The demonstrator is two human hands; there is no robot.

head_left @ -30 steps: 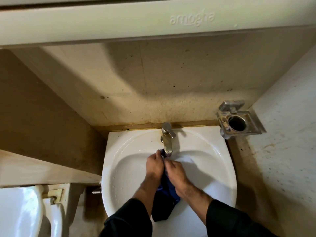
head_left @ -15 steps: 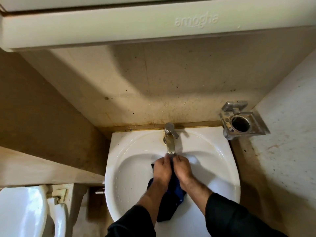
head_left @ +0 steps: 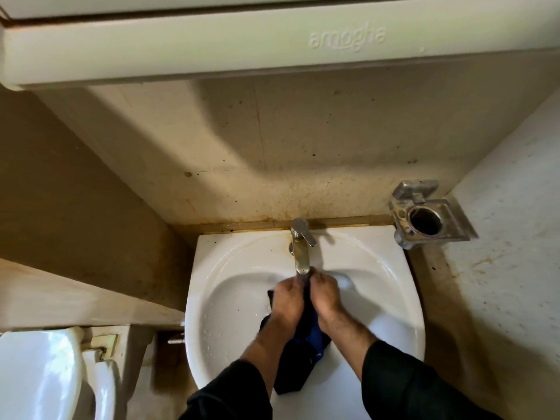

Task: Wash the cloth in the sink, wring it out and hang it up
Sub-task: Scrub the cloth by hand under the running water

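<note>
1. A dark blue cloth (head_left: 306, 338) is held over the bowl of the white sink (head_left: 230, 298), directly below the spout of the tap (head_left: 300, 253); its upper end is bunched between the two hands and its lower end hangs down toward the near rim of the sink.
2. The left hand (head_left: 288, 301) is placed just left of the tap spout, and its fingers are curled round the bunched cloth.
3. The right hand (head_left: 325, 297) is placed just right of the tap spout, close against the left hand, and its fingers are likewise clamped on the cloth.
4. Whether water is running from the tap cannot be told; no stream can be made out behind the hands, though droplets are seen on the bowl to the left of the tap.
5. The step in hand is judged to be the washing: the cloth is being rubbed or squeezed under the spout.
6. The task is judged to be in its early part. No twisting of the cloth can be made out, so the wringing is taken as not yet done, and the hanging up is left to do as well.
7. No rail or hook for hanging is seen near the tap; only a metal holder (head_left: 427, 219) is fixed to the wall, to the right of the tap.
</note>
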